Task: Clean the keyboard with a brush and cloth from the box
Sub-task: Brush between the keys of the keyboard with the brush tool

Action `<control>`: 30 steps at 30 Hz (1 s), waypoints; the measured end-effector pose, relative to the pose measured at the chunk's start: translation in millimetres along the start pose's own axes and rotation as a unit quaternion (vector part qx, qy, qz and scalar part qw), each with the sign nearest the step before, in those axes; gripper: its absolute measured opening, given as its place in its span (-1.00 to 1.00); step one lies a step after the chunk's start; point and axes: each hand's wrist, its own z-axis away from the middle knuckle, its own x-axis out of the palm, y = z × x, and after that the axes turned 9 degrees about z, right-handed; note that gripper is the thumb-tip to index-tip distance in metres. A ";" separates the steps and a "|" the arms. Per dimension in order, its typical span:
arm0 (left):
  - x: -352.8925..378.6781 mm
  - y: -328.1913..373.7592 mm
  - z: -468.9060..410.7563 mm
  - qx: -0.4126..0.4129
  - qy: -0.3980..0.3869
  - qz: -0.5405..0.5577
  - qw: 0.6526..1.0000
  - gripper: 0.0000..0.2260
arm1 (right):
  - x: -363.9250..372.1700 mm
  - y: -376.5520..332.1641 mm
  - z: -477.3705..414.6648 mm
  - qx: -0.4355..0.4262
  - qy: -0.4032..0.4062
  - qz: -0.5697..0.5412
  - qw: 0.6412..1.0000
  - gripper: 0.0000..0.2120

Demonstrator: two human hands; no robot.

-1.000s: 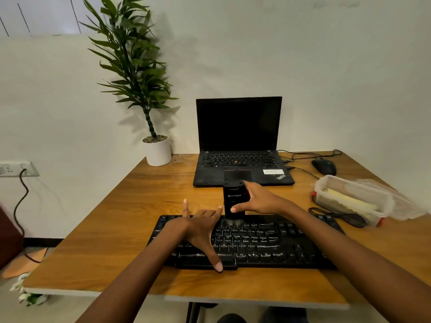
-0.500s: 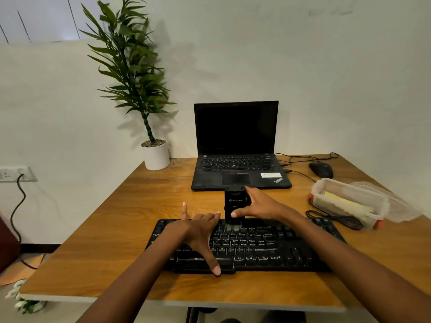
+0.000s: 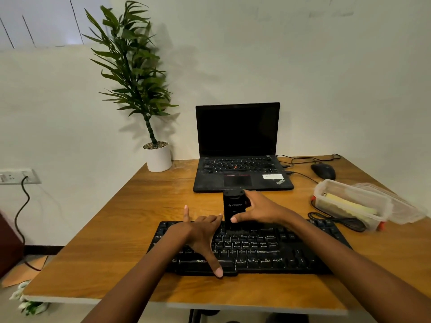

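The brush [image 3: 234, 206] looks like a stiff, light block with soft bristles at its lower end, so it should be held by the sides of its body, with only the bristle tips left to give against the keys. The right hand [image 3: 262, 209] does this: its fingers [image 3: 234, 219] curl round the body, thumb on the near face, and hold it upright with the bristles on the far rows of the keyboard [image 3: 268, 250], near the middle. The brush is black and boxy, with a small pale logo on its near face.

The left hand [image 3: 200, 236] lies spread on the keyboard's left part and holds nothing, probably steadying the light board.

The keyboard lies on the near part of the desk [image 3: 112, 241]. At the right stands the clear box [image 3: 356, 190], lid off, with what seems to be the folded yellow cloth [image 3: 349, 203] inside.
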 end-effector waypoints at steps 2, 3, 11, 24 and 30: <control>-0.6 0.0 0.0 0.000 -0.002 -0.001 1.000 0.16 | 0.1 2.3 1.3 0.006 0.004 0.001 1.000 -0.41; -0.6 0.1 0.0 0.000 -0.002 0.000 1.000 0.16 | 0.2 2.8 0.3 0.005 0.019 0.011 1.000 -0.42; 0.3 -0.6 -0.8 0.000 0.002 0.005 1.000 0.16 | 1.1 0.9 0.0 -0.001 0.023 0.009 1.000 -0.44; 0.8 -1.3 -0.2 0.001 0.004 0.001 1.000 0.16 | 3.2 4.6 -1.9 -0.008 0.033 0.016 0.999 -0.46; 0.1 0.4 -0.6 -0.002 0.001 -0.006 1.000 0.16 | 6.3 7.8 -2.5 -0.004 0.066 0.072 0.995 -0.42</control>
